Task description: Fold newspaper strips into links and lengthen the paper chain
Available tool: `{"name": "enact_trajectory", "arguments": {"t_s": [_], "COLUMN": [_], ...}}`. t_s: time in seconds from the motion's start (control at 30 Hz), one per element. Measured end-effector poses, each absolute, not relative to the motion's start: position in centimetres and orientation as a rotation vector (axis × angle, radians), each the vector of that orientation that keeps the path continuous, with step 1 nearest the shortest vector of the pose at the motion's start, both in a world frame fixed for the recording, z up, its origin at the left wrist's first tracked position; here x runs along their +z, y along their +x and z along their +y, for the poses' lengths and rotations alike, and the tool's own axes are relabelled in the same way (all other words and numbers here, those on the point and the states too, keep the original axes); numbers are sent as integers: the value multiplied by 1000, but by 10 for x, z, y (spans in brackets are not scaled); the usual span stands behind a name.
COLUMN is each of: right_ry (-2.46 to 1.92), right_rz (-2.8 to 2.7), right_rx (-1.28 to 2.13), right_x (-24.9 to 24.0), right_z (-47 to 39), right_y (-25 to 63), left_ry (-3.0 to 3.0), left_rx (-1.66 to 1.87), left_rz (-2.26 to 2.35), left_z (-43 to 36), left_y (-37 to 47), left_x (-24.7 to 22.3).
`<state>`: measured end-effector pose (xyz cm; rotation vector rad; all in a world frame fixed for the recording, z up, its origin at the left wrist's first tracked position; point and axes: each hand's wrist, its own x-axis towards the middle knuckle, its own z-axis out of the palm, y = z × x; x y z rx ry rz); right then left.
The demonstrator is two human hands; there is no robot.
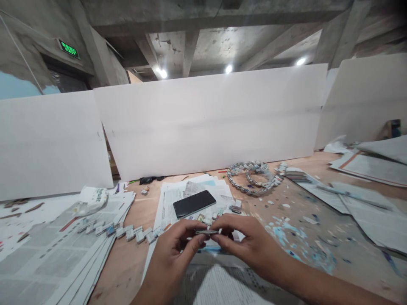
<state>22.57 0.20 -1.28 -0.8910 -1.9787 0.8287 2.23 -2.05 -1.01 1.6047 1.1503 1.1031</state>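
Between my two hands is a small folded strip of newspaper (pixel 206 231), held level and edge-on to me. My left hand (pixel 178 245) pinches its left end with thumb and fingers. At the other end, the thumb and fingertips of my right hand (pixel 243 235) grip it. Just beyond the hands lie several small folded paper pieces (pixel 208 218), partly hidden by my fingers. A chain of folded paper links (pixel 129 232) runs leftward from near my left hand. Behind them a black smartphone (pixel 194 204) rests on newspaper sheets (pixel 165 199).
A coiled woven paper chain (pixel 251 192) lies at the back right. Newspaper stacks (pixel 63 254) cover the left, with a crumpled white bag (pixel 93 199) on top. More newspapers (pixel 359 212) lie right. Blue paint marks (pixel 295 237) stain the table. White panels (pixel 210 123) stand behind.
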Motion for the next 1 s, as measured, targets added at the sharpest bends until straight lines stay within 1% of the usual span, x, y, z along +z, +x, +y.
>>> {"name": "enact_trajectory", "arguments": {"t_s": [0.3, 0.57, 1.0], "right_ry": [-707, -720, -678], "right_rz": [-2070, -2110, -2129], "right_rx": [681, 521, 589], "right_x": [-17, -14, -21], "right_z": [4, 2, 0], "right_y": [230, 229, 227], "left_ry": [1358, 1301, 1281], "left_rx": [1031, 1027, 948], "left_rz": [1024, 941, 932], "left_z": [-19, -19, -16], "left_y": [26, 28, 27], "left_x": [-10, -11, -16]}}
